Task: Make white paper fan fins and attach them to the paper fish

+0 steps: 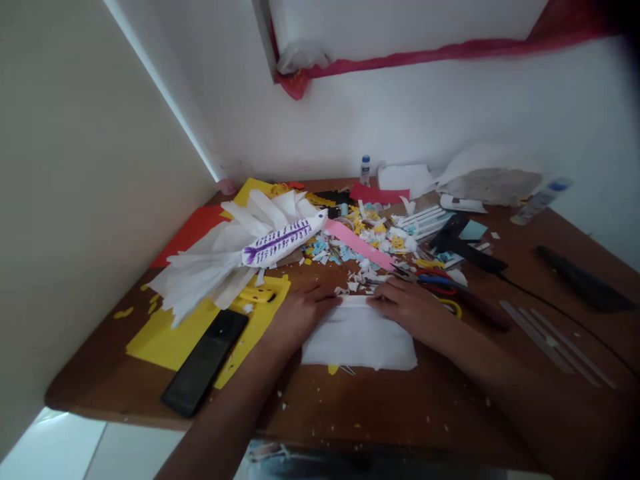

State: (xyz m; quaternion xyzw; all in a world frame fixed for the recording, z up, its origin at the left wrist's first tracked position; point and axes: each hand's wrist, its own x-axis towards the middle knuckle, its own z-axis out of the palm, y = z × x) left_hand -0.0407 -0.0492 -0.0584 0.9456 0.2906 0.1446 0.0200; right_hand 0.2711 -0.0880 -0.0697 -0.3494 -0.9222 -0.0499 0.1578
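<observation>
A white sheet [359,340], tissue paper or thin cloth, lies flat on the table in front of me, with a narrow folded band along its far edge. My left hand [304,308] is closed on the left end of that fold, fingers curled over it. At the other end, my right hand [404,303] grips the fold the same way, thumb and fingers pressed together. Beyond my left hand rests a white paper fish [285,241] with purple markings and wide pleated white fins. Scissors [435,283] lie just past my right hand.
Paper scraps [370,233] are heaped at the middle back. A black phone [206,363] and yellow sheets [165,333] lie at left. Rightward are a black glue gun [465,250] with its cable, clear glue sticks [560,343] and a bottle [543,200].
</observation>
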